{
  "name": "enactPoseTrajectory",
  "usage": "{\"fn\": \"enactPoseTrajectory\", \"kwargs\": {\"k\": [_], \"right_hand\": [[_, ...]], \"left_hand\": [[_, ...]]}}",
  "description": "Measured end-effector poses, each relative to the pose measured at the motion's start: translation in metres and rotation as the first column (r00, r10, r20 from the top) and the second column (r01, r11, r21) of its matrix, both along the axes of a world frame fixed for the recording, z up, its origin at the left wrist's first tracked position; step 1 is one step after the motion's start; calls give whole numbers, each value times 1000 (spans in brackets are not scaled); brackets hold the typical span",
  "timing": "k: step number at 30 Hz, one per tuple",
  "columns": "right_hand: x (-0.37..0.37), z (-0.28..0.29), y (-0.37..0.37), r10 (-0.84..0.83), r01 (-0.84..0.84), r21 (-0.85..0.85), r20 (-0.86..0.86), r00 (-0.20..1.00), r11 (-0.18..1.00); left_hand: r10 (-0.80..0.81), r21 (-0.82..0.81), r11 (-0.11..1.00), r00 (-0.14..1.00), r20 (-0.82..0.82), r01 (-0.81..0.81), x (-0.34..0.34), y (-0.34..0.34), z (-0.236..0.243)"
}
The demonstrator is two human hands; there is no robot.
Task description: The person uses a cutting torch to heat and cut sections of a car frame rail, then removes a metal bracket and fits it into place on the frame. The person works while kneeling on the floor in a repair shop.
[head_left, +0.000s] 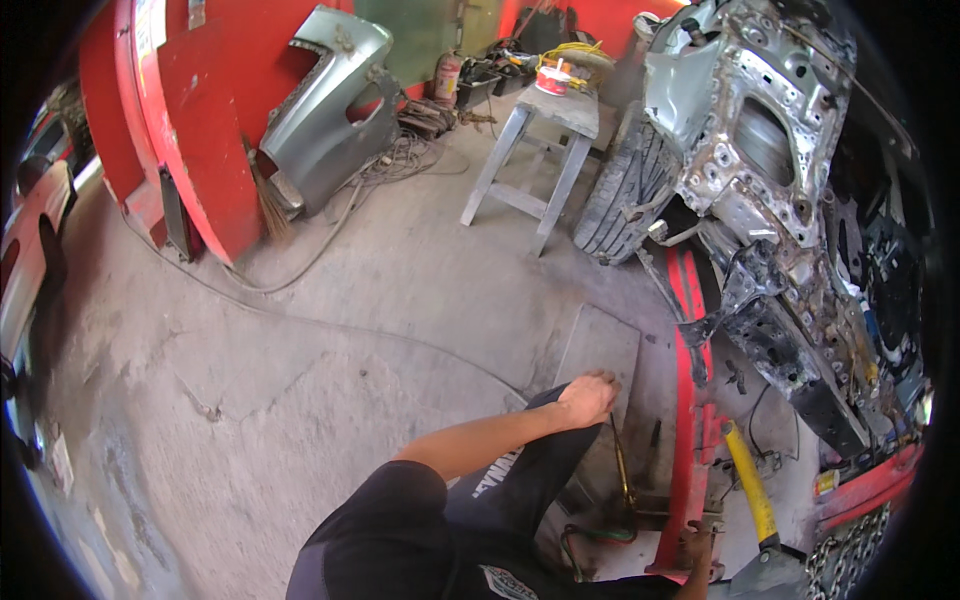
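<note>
So, right hand (697,545) is low by the foot of the red steel beam (686,480), fingers bent; too dark to tell if it grips a fitting or just steadies on it. Left hand (590,398) is relaxed over the left knee (570,440), no tool showing, probably bracing the crouch. Brass torch (622,465) stands tilted between knee and beam, red and green hoses (605,535) trailing at its foot, likely parked there for easy reach. Yellow hydraulic ram (752,485) leans on the beam's far side, chain (850,555) at far right; both look like pulling gear. Flat metal plate (600,345) lies on the floor just past the knee. Further out, stripped car front end (770,150) overhangs the beam, tyre (630,190) beside it. Beyond, a grey desk (572,113) carries a red-and-white tub (553,80), off the floor and presumably out of the dirt. Silver fender panel (345,110) leans against the red partition (205,130), likely so it stays upright
</note>
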State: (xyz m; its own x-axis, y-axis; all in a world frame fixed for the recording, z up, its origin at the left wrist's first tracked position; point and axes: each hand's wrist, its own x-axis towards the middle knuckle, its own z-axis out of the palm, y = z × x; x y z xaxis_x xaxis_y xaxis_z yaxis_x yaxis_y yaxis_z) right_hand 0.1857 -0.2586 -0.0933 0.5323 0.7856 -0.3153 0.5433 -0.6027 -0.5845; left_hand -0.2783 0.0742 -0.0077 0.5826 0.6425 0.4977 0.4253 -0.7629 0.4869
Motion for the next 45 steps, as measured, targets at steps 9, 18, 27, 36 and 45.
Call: {"fn": "enactPoseTrajectory", "kwargs": {"k": [9, 18, 27, 36, 45], "right_hand": [[43, 2, -28, 187, -220, 100, 269, 945, 970], [-20, 28, -34, 298, -331, 41, 338, 893, 943], [-55, 74, 2, 224, -232, 124, 78, 972, 965], [-39, 75, 20, 142, -148, 135, 56, 988, 980], [-40, -13, -1, -69, 76, -100, 67, 995, 992]], "left_hand": [[-49, 53, 997, 978, -204, 61, 1, -5, 3], [-200, 251, 933, 951, -234, 258, 13, -8, 16], [-538, -117, 820, 687, -489, 560, 45, -5, 38], [-573, -260, 783, 492, -655, 565, 100, 17, 0], [-621, -464, 777, 398, -676, 425, 142, 35, 42]]}}
